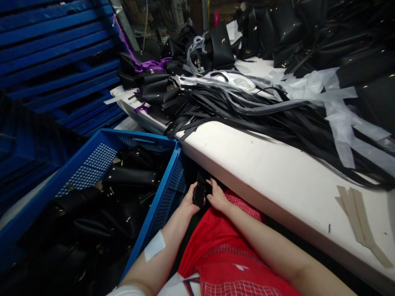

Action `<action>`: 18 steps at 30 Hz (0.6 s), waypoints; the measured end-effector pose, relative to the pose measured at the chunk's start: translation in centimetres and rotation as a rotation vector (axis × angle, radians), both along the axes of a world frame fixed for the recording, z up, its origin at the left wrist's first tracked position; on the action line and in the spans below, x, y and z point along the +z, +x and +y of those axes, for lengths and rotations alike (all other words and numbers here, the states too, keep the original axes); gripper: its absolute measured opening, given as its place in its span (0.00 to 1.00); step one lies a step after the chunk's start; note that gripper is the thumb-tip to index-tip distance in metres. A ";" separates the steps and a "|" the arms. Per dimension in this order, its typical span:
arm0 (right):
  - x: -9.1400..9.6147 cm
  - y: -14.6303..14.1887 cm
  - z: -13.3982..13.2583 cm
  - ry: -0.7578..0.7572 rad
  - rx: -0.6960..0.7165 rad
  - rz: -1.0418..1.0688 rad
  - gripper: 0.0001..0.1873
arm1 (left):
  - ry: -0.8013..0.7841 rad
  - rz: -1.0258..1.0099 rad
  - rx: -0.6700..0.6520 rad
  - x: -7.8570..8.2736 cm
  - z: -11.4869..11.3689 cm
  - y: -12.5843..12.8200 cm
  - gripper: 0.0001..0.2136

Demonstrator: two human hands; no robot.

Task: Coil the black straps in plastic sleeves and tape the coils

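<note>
Both my hands are low, under the front edge of the white table (271,164), above my lap in red cloth. My left hand (189,200) and my right hand (217,196) are both closed on one small black object (199,191), held upright between them; I cannot make out what it is. Just left of my hands stands a blue plastic crate (92,164) holding several black bags with metal fittings. A white patch (154,245) is stuck on my left forearm.
On the table lie a long heap of black straps (247,111), white paper strips (339,119), black bags (216,49) at the back, purple ribbon (151,65), and tan card strips (358,213) at the right. Blue pallets (52,53) stand at the left.
</note>
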State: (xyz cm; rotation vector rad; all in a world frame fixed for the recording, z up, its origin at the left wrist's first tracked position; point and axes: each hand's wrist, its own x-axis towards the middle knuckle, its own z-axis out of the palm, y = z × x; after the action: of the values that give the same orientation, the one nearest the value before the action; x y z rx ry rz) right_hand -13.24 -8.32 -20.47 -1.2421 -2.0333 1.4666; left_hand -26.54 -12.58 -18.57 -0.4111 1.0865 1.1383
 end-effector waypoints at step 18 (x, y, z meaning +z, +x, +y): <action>5.2 11.0 -5.9 0.272 -0.026 0.049 0.38 | 0.122 0.378 -0.058 4.2 -1.3 0.4 0.14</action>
State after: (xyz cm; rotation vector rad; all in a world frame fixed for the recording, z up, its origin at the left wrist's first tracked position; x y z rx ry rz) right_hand -2.27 -14.20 -15.24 -1.1052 -2.0921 1.1492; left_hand -26.14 -13.86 -14.40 -0.0668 1.3376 1.2533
